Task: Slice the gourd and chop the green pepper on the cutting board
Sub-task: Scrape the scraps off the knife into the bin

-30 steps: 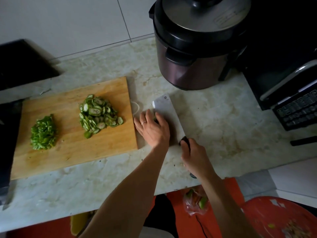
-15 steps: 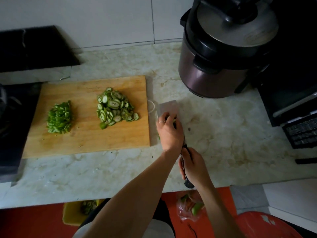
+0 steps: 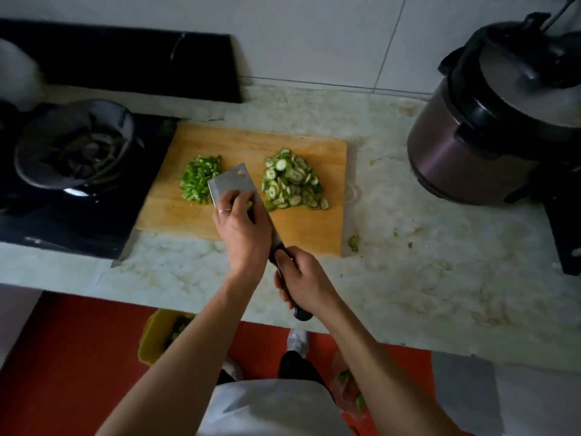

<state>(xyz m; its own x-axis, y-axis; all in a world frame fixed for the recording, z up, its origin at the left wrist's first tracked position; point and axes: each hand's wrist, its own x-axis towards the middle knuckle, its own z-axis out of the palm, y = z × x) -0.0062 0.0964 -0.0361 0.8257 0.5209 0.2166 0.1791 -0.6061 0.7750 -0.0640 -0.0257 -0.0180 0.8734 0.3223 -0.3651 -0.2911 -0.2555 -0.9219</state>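
A wooden cutting board (image 3: 195, 215) lies on the marble counter. A heap of chopped green pepper (image 3: 198, 177) sits on its left part and a pile of gourd slices (image 3: 292, 180) on its right part. My right hand (image 3: 301, 284) grips the black handle of a cleaver (image 3: 232, 184), whose flat blade hangs over the board between the two piles. My left hand (image 3: 242, 228) lies on top of the blade with its fingers over some green bits held against the steel.
A dark wok (image 3: 72, 149) sits on the black stove at the left. A pressure cooker (image 3: 496, 121) stands at the right back. Stray green pieces (image 3: 353, 243) lie on the counter right of the board. A yellow bin (image 3: 157, 335) is on the red floor below.
Both hands carried the cleaver from the bare counter right of the board to above the board, between the two piles. My left hand stayed on the blade.
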